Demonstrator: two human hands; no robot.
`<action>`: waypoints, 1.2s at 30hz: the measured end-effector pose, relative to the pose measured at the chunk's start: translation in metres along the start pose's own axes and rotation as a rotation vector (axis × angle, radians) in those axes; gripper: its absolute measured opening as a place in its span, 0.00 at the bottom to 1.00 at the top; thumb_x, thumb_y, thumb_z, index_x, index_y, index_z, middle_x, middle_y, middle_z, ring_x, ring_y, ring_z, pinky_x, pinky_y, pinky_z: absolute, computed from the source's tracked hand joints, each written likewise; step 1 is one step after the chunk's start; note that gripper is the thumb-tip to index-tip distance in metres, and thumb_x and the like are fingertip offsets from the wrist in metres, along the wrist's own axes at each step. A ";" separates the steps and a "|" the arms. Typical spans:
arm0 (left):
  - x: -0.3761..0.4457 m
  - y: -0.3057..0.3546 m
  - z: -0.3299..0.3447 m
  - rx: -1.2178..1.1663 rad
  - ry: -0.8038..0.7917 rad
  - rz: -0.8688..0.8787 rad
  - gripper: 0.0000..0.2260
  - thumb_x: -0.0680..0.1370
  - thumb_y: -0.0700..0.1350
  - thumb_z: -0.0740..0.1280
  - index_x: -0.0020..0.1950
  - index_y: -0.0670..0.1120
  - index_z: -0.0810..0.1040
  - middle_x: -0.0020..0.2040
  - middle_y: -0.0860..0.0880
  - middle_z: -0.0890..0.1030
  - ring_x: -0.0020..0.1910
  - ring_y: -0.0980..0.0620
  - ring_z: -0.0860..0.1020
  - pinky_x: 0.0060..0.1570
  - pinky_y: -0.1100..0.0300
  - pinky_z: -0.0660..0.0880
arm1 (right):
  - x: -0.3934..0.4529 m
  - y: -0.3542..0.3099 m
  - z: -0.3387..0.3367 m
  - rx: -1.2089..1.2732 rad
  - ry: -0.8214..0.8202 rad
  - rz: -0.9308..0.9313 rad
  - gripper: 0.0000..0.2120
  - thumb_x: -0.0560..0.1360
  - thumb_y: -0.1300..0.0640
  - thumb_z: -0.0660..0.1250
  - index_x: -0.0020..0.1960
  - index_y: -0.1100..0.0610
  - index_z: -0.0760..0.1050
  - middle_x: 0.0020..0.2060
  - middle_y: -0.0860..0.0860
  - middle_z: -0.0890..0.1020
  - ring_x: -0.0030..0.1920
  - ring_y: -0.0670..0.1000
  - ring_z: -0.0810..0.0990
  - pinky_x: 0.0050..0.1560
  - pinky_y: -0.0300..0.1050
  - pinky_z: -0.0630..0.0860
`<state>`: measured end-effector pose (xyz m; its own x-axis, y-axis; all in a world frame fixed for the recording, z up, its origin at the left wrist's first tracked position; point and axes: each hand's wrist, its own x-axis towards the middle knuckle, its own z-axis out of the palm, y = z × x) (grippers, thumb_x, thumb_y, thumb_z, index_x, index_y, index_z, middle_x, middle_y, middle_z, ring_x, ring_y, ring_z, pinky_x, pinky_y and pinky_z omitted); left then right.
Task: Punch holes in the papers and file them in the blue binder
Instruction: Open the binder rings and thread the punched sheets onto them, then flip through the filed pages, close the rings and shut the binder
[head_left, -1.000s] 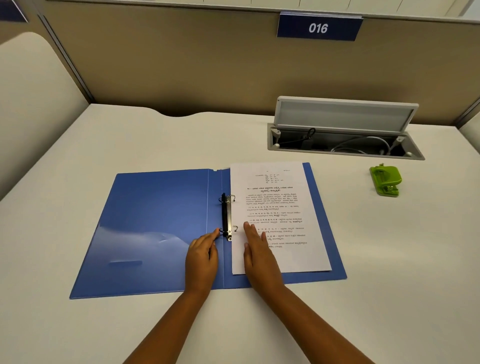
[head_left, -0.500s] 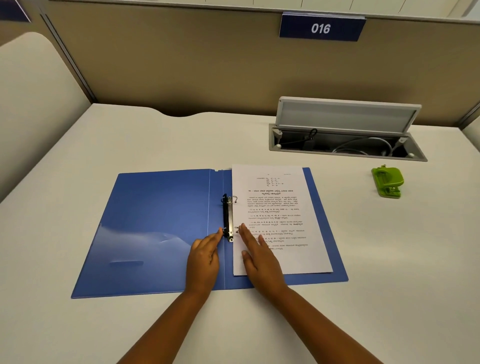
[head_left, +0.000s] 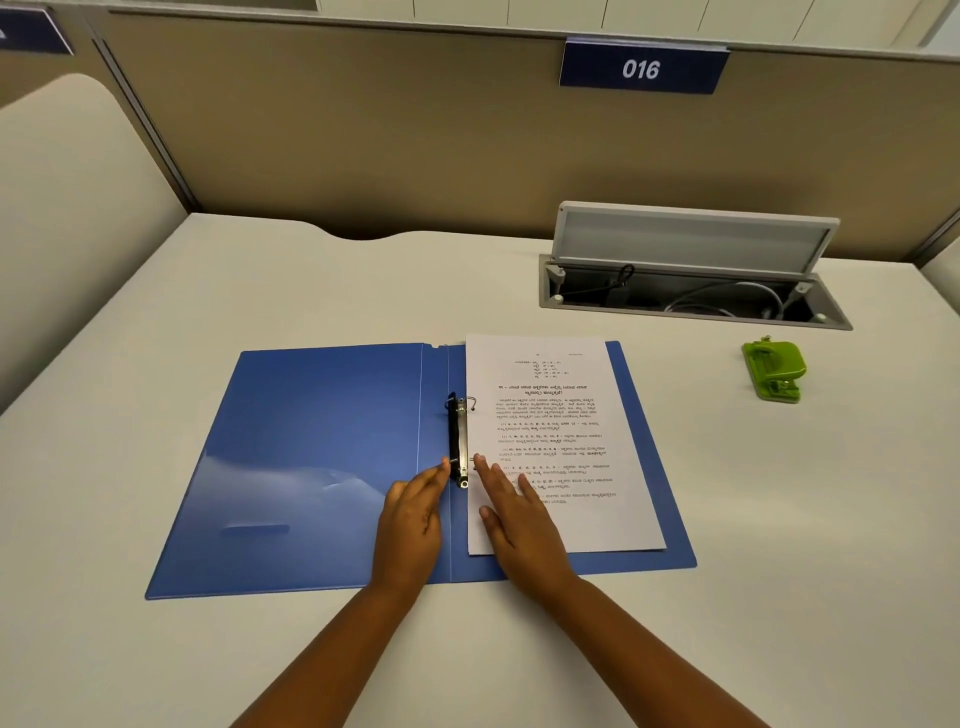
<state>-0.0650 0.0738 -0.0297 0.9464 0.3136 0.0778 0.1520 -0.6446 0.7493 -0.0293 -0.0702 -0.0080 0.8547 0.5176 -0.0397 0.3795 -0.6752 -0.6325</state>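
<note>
The blue binder (head_left: 311, 457) lies open and flat on the desk. Its black and metal ring clip (head_left: 458, 441) runs along the spine, with the rings standing open. A printed white paper (head_left: 556, 415) rests on the binder's right half, its left edge at the rings. My left hand (head_left: 413, 514) lies on the binder just left of the clip, fingertips touching the clip's lower end. My right hand (head_left: 511, 514) presses flat on the paper's lower left corner, a fingertip at the lower ring. Neither hand holds anything.
A green hole punch (head_left: 774, 371) sits on the desk to the right. An open cable hatch (head_left: 691, 291) with a raised grey lid is set into the desk behind it. A beige partition with a "016" sign (head_left: 641, 67) closes off the back.
My right hand has slid up and left along the paper toward the lower ring. My left hand's fingertips have stayed at the clip's lower end.
</note>
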 end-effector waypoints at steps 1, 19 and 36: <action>0.000 0.001 0.000 0.000 -0.003 0.004 0.21 0.75 0.44 0.56 0.67 0.41 0.69 0.62 0.42 0.77 0.59 0.41 0.75 0.57 0.52 0.72 | 0.000 0.000 -0.001 0.006 0.002 -0.012 0.25 0.80 0.48 0.47 0.69 0.46 0.35 0.71 0.38 0.52 0.70 0.37 0.46 0.68 0.31 0.37; -0.002 0.014 -0.004 -0.006 0.075 0.044 0.24 0.76 0.56 0.57 0.66 0.44 0.70 0.63 0.44 0.75 0.63 0.48 0.71 0.60 0.57 0.68 | -0.010 0.019 -0.021 0.472 0.299 0.143 0.23 0.75 0.48 0.60 0.68 0.41 0.57 0.68 0.37 0.63 0.67 0.36 0.62 0.67 0.36 0.60; -0.019 0.066 0.053 0.305 -0.429 0.323 0.38 0.70 0.69 0.49 0.74 0.47 0.54 0.76 0.50 0.52 0.76 0.51 0.49 0.68 0.63 0.41 | -0.033 0.103 -0.079 0.520 0.842 0.548 0.09 0.79 0.58 0.57 0.55 0.57 0.72 0.42 0.55 0.81 0.42 0.53 0.78 0.50 0.51 0.76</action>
<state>-0.0574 -0.0117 -0.0164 0.9790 -0.1977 -0.0495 -0.1462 -0.8506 0.5051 0.0094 -0.1990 -0.0107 0.9017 -0.4323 -0.0018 -0.1455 -0.2997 -0.9429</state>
